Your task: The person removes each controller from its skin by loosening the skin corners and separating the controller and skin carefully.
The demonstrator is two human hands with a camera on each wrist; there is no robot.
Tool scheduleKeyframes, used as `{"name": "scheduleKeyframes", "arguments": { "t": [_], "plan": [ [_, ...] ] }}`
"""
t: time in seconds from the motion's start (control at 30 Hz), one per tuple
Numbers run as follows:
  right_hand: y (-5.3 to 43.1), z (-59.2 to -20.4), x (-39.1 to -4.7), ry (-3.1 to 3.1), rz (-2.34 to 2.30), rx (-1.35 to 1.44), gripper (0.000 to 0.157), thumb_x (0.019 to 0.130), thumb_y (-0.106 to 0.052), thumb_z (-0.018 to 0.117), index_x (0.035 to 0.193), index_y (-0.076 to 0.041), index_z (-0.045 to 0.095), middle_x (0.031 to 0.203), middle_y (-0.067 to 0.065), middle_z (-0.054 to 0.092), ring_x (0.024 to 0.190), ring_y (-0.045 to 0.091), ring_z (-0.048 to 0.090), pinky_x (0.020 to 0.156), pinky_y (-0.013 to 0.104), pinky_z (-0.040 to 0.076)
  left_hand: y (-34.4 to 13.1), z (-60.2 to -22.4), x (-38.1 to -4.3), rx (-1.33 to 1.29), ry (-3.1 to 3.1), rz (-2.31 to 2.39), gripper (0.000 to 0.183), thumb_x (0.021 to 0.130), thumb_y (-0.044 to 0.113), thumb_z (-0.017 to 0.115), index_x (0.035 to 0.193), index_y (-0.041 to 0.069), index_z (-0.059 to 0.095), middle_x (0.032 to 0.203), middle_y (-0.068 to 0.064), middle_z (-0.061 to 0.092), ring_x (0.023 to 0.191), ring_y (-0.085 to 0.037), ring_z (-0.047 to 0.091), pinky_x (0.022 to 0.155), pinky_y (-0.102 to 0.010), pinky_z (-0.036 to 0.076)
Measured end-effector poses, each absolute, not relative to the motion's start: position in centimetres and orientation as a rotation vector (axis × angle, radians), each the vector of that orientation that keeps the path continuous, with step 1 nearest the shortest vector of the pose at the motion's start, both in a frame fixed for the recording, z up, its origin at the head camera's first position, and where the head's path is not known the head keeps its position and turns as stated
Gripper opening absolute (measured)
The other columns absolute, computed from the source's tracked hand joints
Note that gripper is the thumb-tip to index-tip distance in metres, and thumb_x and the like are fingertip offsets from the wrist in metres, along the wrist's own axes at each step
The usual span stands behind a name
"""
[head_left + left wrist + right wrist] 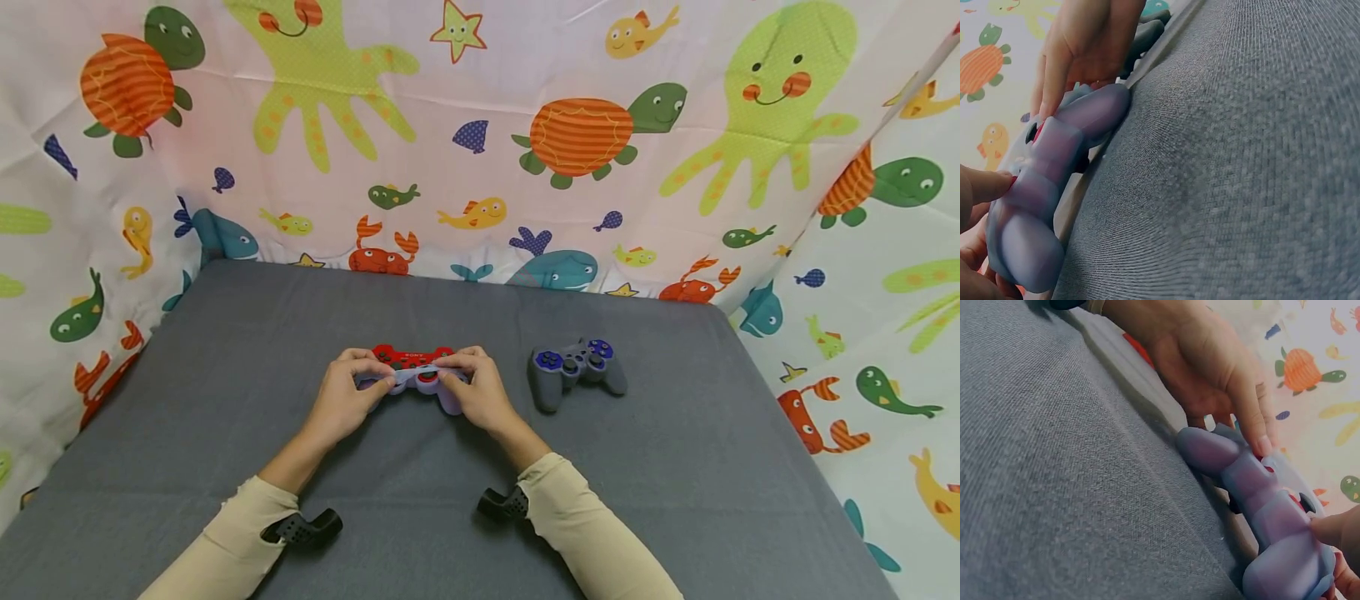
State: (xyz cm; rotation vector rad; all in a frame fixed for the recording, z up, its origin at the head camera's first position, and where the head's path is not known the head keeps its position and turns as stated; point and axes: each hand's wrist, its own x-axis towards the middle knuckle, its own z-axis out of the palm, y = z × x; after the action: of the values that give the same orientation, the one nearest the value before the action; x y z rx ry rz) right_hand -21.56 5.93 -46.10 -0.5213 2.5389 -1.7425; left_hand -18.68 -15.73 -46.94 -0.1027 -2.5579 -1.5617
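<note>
A red game controller point(411, 357) marked SONY is held over the grey cloth, its front bare toward the far side. A translucent lavender silicone controller cover point(450, 402) wraps its grips, which show pinkish through it in the left wrist view. My left hand point(341, 398) pinches the cover's upper edge on the left between thumb and fingers. On the right, my right hand point(483, 396) pinches the same edge, its thumb beside a thumbstick. In the right wrist view the cover point(1285, 569) spans both hands. Fingers behind the controller are partly hidden.
A second controller point(573, 369), in a dark grey cover with blue buttons, lies to the right of my right hand. Grey cloth point(420, 525) covers the table. A curtain point(480, 100) printed with sea animals stands behind and at both sides.
</note>
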Motion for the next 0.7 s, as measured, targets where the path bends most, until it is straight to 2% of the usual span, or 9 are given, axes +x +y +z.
{"name": "scheduleKeyframes", "arguments": {
  "t": [0.13,0.33,0.47,0.7],
  "plan": [
    [5.7,-46.2,-21.8,2.55,-1.703,-0.532,0.023,0.097,-0.003,0.062,0.116,-0.002,0.076,0.11,0.017,0.057,0.103,0.023,0.05,0.091,0.033,0.042,-15.7,-47.0,-18.7,-0.108,-2.555,-1.548,0.009,0.09,0.007,0.075,0.097,0.002,0.078,0.117,-0.019,0.06,0.115,-0.035,0.054,0.1,-0.049,0.04],
    [5.1,-46.0,-21.7,2.548,-1.799,-0.384,0.018,0.097,-0.001,0.062,0.107,0.004,0.076,0.11,0.021,0.06,0.104,0.027,0.055,0.091,0.031,0.044,-15.1,-47.1,-18.7,-0.069,-2.523,-1.5,0.009,0.088,0.006,0.077,0.095,0.0,0.078,0.114,-0.02,0.062,0.112,-0.036,0.056,0.099,-0.048,0.041],
    [4.9,-45.8,-21.6,2.499,-1.857,-0.281,0.018,0.097,-0.002,0.062,0.107,0.005,0.075,0.11,0.02,0.061,0.103,0.024,0.055,0.09,0.028,0.042,-14.6,-47.0,-18.6,-0.016,-2.496,-1.48,0.009,0.087,0.005,0.077,0.093,-0.002,0.078,0.113,-0.02,0.062,0.112,-0.037,0.056,0.1,-0.049,0.04],
    [5.7,-45.7,-21.7,2.339,-1.835,-0.337,0.021,0.102,-0.005,0.056,0.111,0.006,0.072,0.12,0.017,0.056,0.112,0.022,0.05,0.094,0.028,0.043,-14.3,-47.0,-18.2,0.048,-2.499,-1.444,0.009,0.088,0.006,0.076,0.094,-0.001,0.077,0.118,-0.02,0.062,0.119,-0.039,0.053,0.107,-0.054,0.035]
  ]
}}
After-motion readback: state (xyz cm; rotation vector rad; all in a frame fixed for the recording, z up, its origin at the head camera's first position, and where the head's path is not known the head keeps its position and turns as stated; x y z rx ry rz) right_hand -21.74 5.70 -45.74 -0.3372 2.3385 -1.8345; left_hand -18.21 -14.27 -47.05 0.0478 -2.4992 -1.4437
